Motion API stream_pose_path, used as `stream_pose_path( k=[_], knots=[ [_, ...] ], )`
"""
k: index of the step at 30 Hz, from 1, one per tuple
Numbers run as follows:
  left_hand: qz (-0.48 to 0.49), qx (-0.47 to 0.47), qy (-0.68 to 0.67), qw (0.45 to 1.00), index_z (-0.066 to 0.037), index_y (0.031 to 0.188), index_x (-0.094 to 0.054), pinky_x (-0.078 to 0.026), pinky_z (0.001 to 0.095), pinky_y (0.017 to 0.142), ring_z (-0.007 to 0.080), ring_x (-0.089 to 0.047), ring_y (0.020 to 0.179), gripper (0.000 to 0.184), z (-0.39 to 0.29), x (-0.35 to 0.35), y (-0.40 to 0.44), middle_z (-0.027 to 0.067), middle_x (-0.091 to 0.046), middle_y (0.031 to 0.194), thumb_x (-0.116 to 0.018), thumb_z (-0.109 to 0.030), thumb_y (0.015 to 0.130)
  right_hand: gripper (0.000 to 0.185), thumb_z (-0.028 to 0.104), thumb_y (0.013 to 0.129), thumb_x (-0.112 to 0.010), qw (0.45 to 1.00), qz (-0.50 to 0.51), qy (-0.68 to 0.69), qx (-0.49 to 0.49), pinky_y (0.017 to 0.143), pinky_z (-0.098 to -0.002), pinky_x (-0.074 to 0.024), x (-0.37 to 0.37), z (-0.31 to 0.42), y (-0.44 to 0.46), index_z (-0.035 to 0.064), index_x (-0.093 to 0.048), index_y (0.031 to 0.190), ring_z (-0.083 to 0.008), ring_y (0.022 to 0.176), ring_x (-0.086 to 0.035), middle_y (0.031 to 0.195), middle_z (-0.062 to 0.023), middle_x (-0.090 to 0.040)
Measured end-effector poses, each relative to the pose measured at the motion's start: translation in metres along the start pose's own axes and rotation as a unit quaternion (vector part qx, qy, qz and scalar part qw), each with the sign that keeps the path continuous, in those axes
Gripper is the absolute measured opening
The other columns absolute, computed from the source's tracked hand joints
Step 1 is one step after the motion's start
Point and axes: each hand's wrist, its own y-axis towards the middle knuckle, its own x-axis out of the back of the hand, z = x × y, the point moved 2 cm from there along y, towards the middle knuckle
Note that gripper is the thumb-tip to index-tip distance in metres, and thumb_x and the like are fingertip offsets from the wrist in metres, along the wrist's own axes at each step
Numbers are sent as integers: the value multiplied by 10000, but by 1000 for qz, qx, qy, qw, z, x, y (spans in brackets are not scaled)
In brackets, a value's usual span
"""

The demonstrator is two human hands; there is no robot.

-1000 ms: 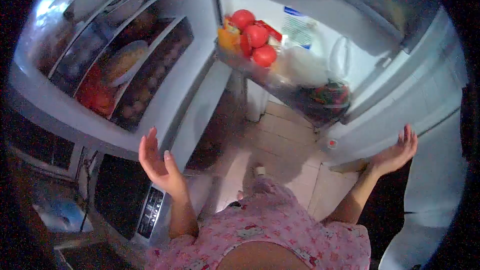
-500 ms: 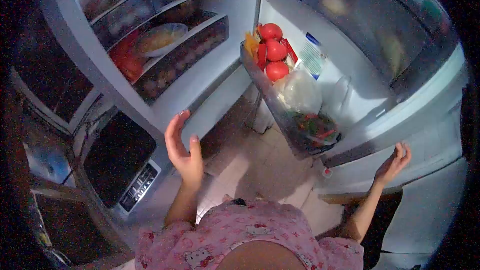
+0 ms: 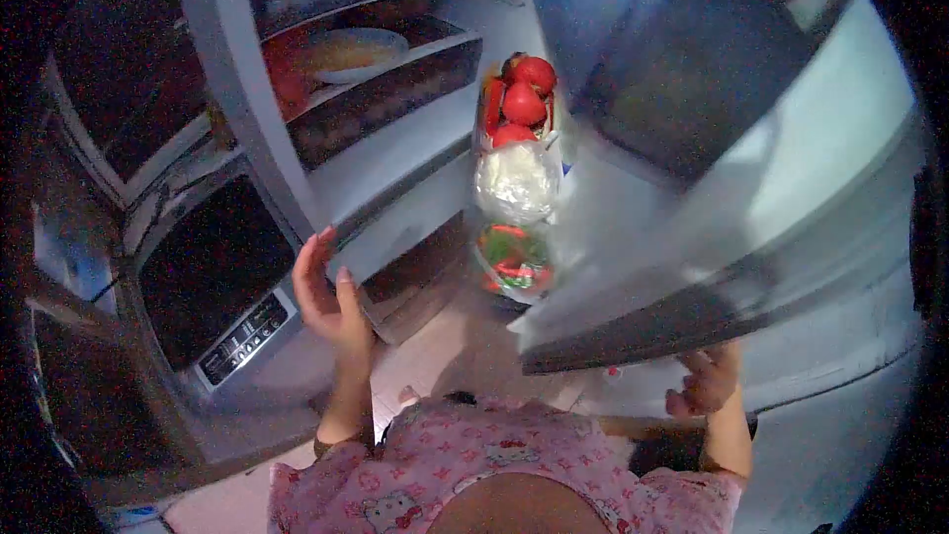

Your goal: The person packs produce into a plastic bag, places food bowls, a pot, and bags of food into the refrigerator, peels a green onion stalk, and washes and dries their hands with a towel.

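My left hand (image 3: 331,297) is raised in front of the fridge's lower compartment, fingers apart and holding nothing. My right hand (image 3: 710,381) is at the outer side of the fridge door (image 3: 692,267), its fingers partly curled near the door's edge; whether they touch it is unclear. The door shelf holds red tomatoes (image 3: 524,104), a clear plastic bag with something white (image 3: 517,181) and a bag of green and red vegetables (image 3: 515,259). Inside the fridge, a bowl of yellowish food (image 3: 358,52) stands on a shelf (image 3: 381,67).
At the left is a dark-fronted appliance (image 3: 217,267) with a control panel (image 3: 244,341). The tiled floor (image 3: 425,346) shows below the door. Behind my right hand is a pale surface (image 3: 820,455).
The fridge door has swung inward, toward the shelves, and its shelf has come closer to the compartment. My right hand has moved left to the door. My left hand remains raised and open.
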Motion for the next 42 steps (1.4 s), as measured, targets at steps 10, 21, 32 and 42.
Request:
stream_pose_path(
  k=[10,21,32,42],
  knots=[
    [-140,33,5,990,-3,1204,-409,-287,375,1012,259,-429,1170,371,-74,106,-3,174,-471,1224,-476,-67,845,309,282,776,-512,929,-36,-50,365,627,-352,-485,53,89,152,210,-497,1077,-228,758,-532,1046,-92,-567],
    [-28,13,78,997,-27,1221,-407,-241,403,1028,275,-400,1197,467,-90,56,10,154,-476,1236,-550,-119,786,383,341,721,-648,955,-11,-39,293,596,-258,-449,37,50,241,159,-490,1018,-169,680,-524,1116,-130,-528],
    [274,-143,147,939,-74,1267,-377,51,571,1015,302,-266,1274,651,-98,3,-8,34,-387,1346,-616,-317,713,316,167,734,-540,958,70,-40,274,995,-409,-334,21,80,263,68,-506,1033,-313,1191,-407,1232,-185,-453],
    [272,-163,81,945,-78,1320,-284,54,592,994,319,-239,1294,752,-69,73,26,155,-338,1357,-630,-327,701,438,251,743,-601,972,95,-44,210,1002,-429,-313,3,151,304,89,-459,1124,-315,1186,-408,1286,-179,-398]
  ],
)
